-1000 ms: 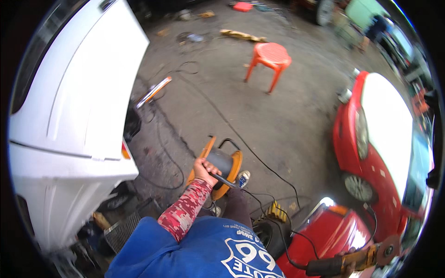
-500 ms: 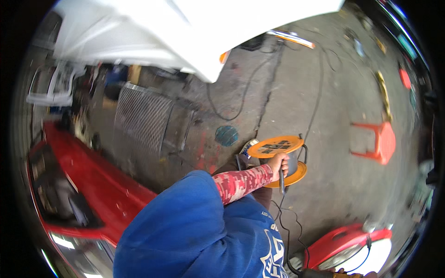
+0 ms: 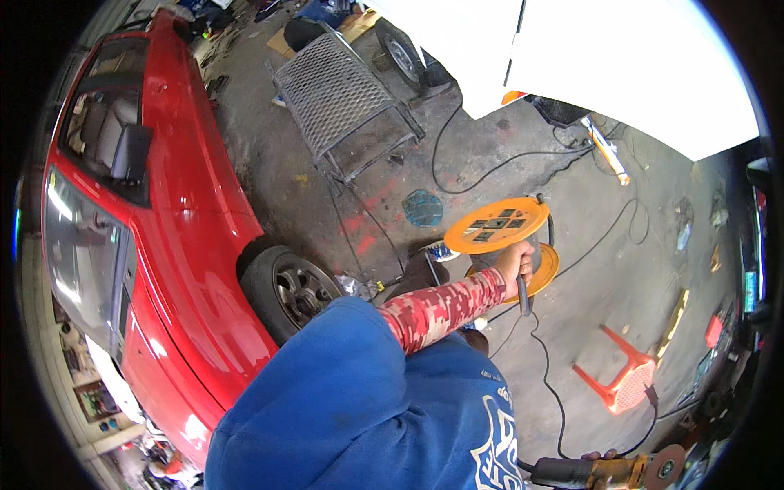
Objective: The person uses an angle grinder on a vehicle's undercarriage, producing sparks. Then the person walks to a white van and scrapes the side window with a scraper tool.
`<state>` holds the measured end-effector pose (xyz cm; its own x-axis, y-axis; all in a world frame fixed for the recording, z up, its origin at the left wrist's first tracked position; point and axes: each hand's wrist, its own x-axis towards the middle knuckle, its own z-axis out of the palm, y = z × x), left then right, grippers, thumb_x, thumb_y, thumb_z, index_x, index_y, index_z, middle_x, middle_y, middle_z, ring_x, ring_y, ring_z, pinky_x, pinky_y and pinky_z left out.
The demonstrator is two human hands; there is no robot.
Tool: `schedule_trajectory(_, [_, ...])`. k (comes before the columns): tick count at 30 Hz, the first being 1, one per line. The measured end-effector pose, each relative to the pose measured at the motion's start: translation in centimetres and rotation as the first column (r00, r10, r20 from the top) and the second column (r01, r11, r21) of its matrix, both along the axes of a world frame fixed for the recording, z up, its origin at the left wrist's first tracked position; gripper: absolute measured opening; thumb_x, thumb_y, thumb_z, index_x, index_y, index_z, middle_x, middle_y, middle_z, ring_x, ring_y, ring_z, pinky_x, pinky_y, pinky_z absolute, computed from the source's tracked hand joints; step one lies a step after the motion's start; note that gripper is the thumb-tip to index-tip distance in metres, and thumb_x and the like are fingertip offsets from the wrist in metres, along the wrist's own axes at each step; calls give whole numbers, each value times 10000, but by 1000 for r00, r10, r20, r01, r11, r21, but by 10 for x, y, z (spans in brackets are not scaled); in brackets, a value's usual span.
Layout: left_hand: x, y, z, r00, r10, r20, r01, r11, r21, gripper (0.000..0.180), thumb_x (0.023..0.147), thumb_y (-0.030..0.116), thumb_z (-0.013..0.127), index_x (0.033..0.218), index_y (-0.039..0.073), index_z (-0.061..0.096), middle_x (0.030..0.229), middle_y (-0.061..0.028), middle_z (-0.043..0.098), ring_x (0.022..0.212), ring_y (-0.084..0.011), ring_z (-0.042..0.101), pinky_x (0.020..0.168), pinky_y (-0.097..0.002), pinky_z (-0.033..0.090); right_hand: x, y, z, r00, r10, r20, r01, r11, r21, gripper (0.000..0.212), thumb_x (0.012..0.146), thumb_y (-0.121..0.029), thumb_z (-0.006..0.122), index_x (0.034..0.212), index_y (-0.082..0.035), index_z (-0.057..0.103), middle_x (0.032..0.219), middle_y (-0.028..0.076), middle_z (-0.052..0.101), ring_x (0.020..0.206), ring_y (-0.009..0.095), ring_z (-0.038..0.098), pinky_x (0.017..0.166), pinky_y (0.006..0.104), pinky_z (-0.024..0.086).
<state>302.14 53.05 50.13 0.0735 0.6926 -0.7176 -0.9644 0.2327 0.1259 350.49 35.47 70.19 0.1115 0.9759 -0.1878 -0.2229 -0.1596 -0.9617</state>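
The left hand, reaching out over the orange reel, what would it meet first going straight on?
The left hand already grips the reel by its frame; straight beyond lies bare concrete floor with a black cable, though depth is unclear.

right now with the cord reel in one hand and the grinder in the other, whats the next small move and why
Probably set the cord reel down flat on the bare concrete floor. The left hand grips its handle with the reel hanging off the floor. The right hand holds the angle grinder, and its black cord trails up loosely towards the reel, so a carried reel could snag it.

Packages: flattened brown cardboard [image 3: 357, 24] is seen at the top edge, beside the metal mesh rack [image 3: 343, 102].
Labels, signs, screens: none are seen.
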Motion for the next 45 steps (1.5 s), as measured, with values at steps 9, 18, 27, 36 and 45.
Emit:
schedule_trajectory(9, [50, -74, 84, 949, 212, 234, -247, 959, 136, 311, 875, 255, 632, 684, 201, 392, 611, 48, 351, 568, -122, 371, 611, -313, 338, 97, 65, 10, 911, 348, 222, -400, 878, 263, 598, 952, -314, 634, 1489, -335, 371, 1494, 226, 472, 1080, 411, 668, 833, 505, 643])
schedule_trajectory(18, [107, -64, 146, 933, 41, 357, -205, 876, 435, 229, 886, 219, 619, 725, 169, 464, 677, 50, 419, 618, -115, 442, 638, -300, 374, 112, 64, 36, 980, 159, 119, -165, 986, 38, 693, 895, -326, 723, 1492, -170, 407, 1371, 198, 557, 1124, 341, 609, 786, 467, 605])
schedule_trajectory(27, [120, -29, 185, 958, -45, 283, -130, 813, 567, 318, 937, 326, 540, 683, 176, 422, 629, 27, 410, 696, -180, 454, 869, -453, 405, 30, 24, 75, 949, -304, -83, 304, 953, -7, 655, 857, -302, 706, 1399, -68, 422, 1120, 135, 601, 797, 265, 654, 683, 367, 573])
schedule_trajectory(36, [139, 55, 185, 985, -140, 99, 69, 853, 517, 326, 925, 322, 575, 667, 176, 441, 602, 28, 424, 656, -169, 467, 829, -435, 399, 25, 35, 81, 924, -379, -44, 381, 922, 73, 634, 819, -307, 715, 1340, -51, 458, 1061, 133, 580, 807, 254, 656, 709, 351, 548])
schedule_trajectory(45, [152, 169, 141, 995, -101, 23, 96, 983, 159, 240, 845, 302, 571, 702, 147, 457, 653, -27, 503, 655, -247, 518, 817, -522, 436, 36, 80, 69, 698, -694, -175, 709, 704, 35, 586, 834, -266, 663, 1336, -49, 452, 1053, 139, 600, 805, 263, 657, 692, 380, 564])
